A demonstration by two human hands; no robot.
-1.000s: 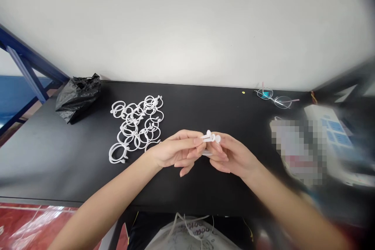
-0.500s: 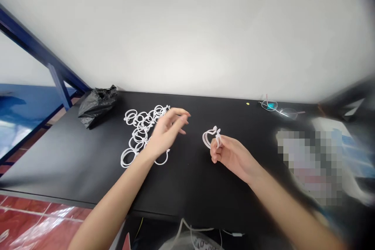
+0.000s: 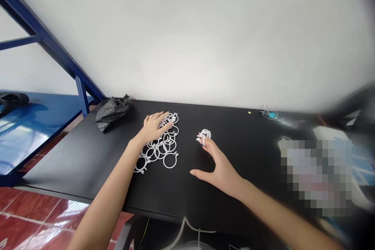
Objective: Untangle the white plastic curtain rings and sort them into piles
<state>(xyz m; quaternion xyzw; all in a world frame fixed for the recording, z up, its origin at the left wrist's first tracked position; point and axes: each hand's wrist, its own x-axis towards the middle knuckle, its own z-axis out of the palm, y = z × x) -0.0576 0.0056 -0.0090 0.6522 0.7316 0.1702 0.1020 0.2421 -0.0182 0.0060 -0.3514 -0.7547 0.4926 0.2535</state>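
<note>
- The left hand (image 3: 150,129) is palm down, fingers loosely spread toward the far side and thumb out to the right; it covers part of the pile of white rings (image 3: 161,152), and whether it presses on them cannot be told.
- The right hand (image 3: 221,168) is open, its thumb stretched left, well apart from the fingers.
- One white bunch (image 3: 206,133) of rings is at its fingertips; whether it hangs on them or rests on the worktop (image 3: 96,160) cannot be told.
- Rings in the pile overlap too much for an exact count; one ring (image 3: 170,167) lies at its near right edge.
- One black bag (image 3: 113,112), far left; one pair of glasses (image 3: 270,114), far right.
</note>
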